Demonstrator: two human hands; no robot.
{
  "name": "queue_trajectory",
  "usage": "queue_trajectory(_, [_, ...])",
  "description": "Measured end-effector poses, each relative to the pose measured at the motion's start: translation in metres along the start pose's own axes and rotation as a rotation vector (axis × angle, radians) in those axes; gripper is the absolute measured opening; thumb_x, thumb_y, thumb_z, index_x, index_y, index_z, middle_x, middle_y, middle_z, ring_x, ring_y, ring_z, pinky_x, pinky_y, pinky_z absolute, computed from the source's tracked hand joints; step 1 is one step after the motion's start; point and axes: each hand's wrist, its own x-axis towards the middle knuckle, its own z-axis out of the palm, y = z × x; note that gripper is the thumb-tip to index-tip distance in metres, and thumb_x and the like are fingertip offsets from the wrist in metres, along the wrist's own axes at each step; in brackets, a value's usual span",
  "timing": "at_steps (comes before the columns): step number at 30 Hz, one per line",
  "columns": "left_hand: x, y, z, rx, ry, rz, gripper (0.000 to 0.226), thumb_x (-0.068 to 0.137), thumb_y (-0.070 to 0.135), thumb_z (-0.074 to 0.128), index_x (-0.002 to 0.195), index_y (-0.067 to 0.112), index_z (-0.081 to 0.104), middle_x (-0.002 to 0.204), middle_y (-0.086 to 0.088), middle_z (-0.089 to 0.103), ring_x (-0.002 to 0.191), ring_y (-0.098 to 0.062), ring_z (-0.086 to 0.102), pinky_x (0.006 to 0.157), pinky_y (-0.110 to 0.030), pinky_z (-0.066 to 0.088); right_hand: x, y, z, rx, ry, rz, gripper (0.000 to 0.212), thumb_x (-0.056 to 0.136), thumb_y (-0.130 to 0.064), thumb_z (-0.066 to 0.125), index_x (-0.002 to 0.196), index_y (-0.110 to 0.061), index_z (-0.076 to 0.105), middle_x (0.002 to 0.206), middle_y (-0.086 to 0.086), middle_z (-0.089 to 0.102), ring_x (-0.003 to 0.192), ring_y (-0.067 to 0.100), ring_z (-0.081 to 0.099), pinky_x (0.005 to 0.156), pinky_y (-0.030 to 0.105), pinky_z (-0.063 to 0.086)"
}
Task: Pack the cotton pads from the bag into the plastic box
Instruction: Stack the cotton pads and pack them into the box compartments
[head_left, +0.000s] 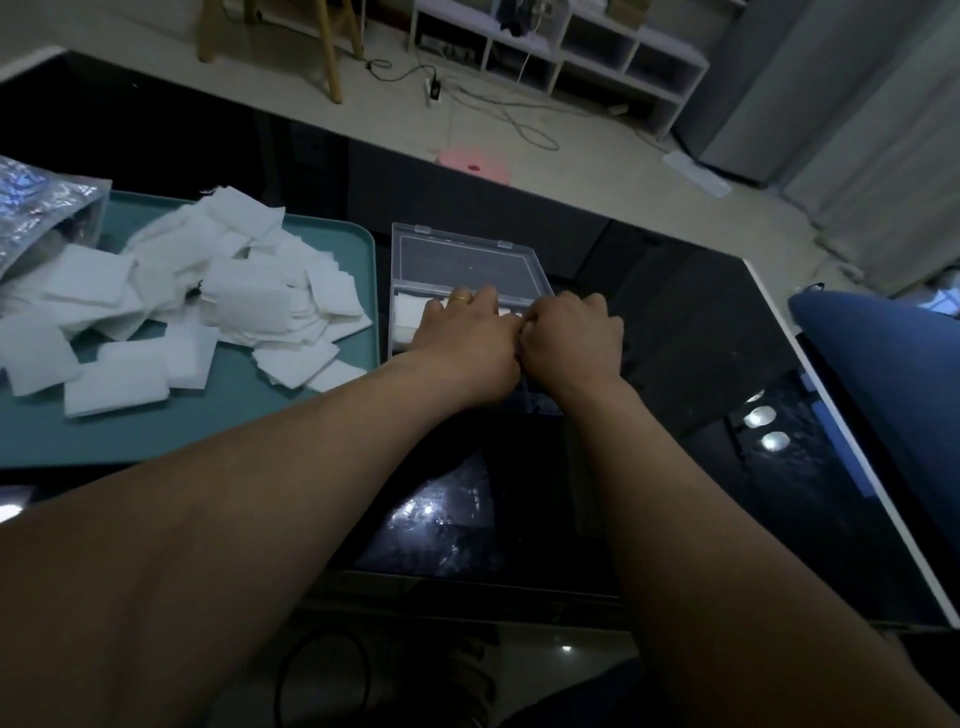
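1. Found at the far left a crinkled clear bag (36, 208), lying on its side on the tray with its mouth open to the right.
2. Noted a loose heap of white square cotton pads (218, 291) spilling from the bag mouth across a teal tray (218, 436). Several lie flat and apart from the heap near the tray's front edge.
3. Recorded just right of the tray, not overlapping it, a clear plastic box (467, 260) on the glossy black surface (701, 374), with its hinged lid thrown back flat on the far side.
4. Observed a small stack of white pads (408, 314) already inside the box, against its left wall.
5. Left hand (467, 338): placed over the middle of the open box, back up, fingers bent down into it beside the packed stack. Gold ring (460, 299) on one finger. Fingertips hidden; cannot tell whether anything is gripped.
6. Right hand (571, 332): placed over the right part of the box, knuckles up, fingers curled under, touching the left hand at the thumb side. Palm hidden; cannot tell whether anything is held.
7. Seen at the far right, beyond the surface's white edge, a dark blue padded object (883, 374).
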Motion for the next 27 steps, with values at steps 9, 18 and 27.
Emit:
queue_trajectory(9, [-0.03, -0.049, -0.042, -0.016, 0.22, -0.003, 0.037, 0.099, 0.025, 0.049, 0.134, 0.029, 0.06, 0.133, -0.009, 0.052, 0.128, -0.035, 0.044, 0.102, -0.049, 0.036, -0.006, -0.019, -0.016, 0.183, 0.088, -0.04, 0.037, 0.098, -0.02, 0.047, 0.124, -0.027, 0.071, 0.131, 0.005, 0.065, 0.119, 0.034, 0.053, 0.097, 0.049, 0.038])
queue_trajectory(18, [-0.109, -0.162, -0.079, -0.128, 0.28, -0.128, 0.03, 0.098, 0.017, 0.052, 0.124, 0.023, 0.065, 0.127, -0.007, 0.056, 0.119, -0.027, 0.054, 0.101, -0.041, 0.044, -0.018, -0.12, -0.033, 0.592, -0.035, -0.326, 0.027, 0.1, -0.014, 0.053, 0.113, -0.022, 0.075, 0.115, -0.001, 0.074, 0.099, 0.016, 0.064, 0.077, 0.027, 0.042])
queue_trajectory(27, [-0.128, -0.198, -0.067, -0.05, 0.236, -0.169, 0.042, 0.093, 0.02, 0.059, 0.135, 0.022, 0.057, 0.135, -0.007, 0.047, 0.119, -0.031, 0.05, 0.095, -0.043, 0.047, -0.021, -0.154, -0.019, 0.413, -0.19, -0.32, 0.03, 0.097, -0.016, 0.061, 0.127, -0.021, 0.066, 0.121, 0.003, 0.07, 0.105, 0.024, 0.065, 0.081, 0.029, 0.047])
